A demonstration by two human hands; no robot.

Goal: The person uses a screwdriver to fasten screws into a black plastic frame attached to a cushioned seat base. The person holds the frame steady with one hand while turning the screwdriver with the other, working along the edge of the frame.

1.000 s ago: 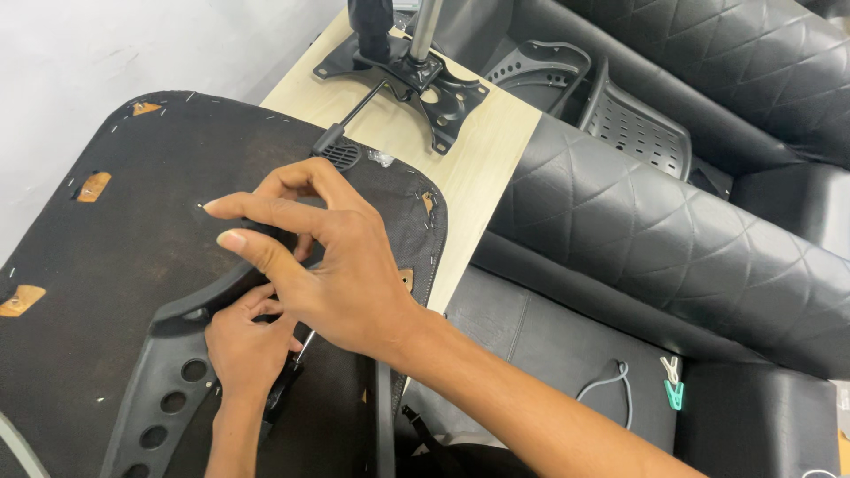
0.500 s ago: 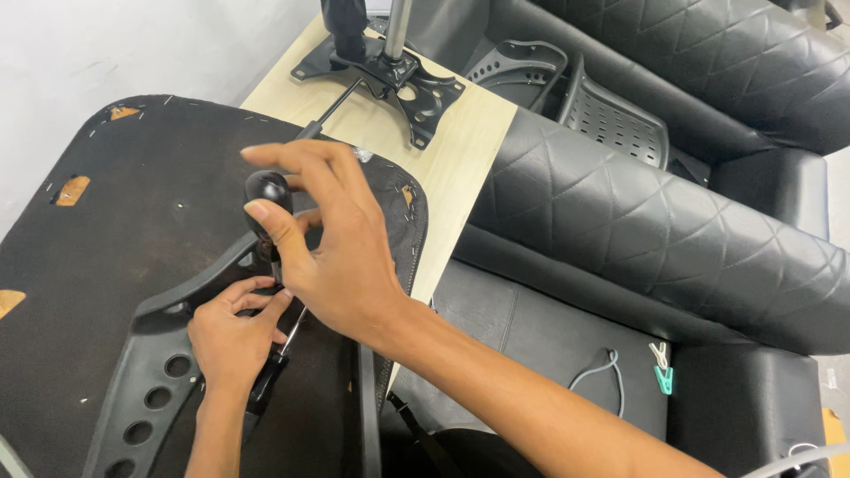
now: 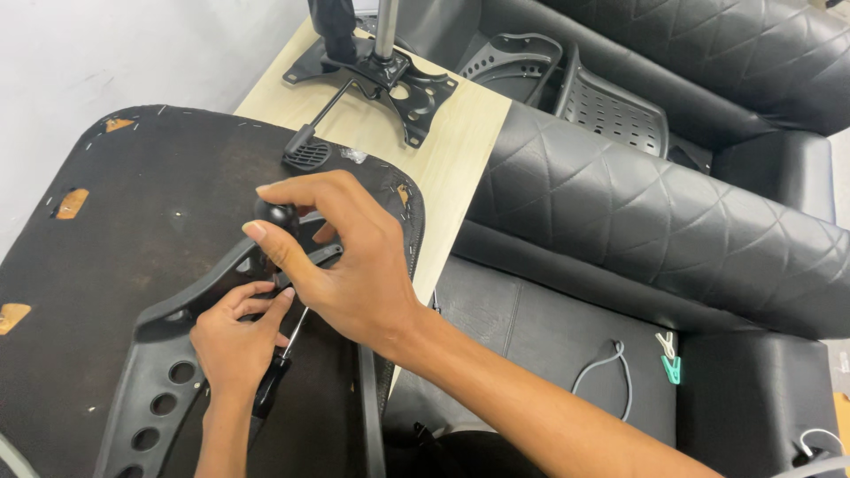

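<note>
Right hand (image 3: pixel 354 265) grip pinches black knob (image 3: pixel 282 215); left hand (image 3: pixel 235 341) grip holds screwdriver (image 3: pixel 273 382).

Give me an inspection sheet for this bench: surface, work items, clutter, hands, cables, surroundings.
Surface: light wood table, partly covered by the work.
Work items: upturned black seat pad with a black plastic bracket on it; round black knob above the bracket.
Clutter: metal chair mechanism at the table's far end.
Hands: right hand grips the knob; left hand at the bracket, holding a black-handled screwdriver.
Cables: grey loop with green and white clips on a cushion.
Surroundings: black quilted cushions, perforated chair backs, white wall.
</note>
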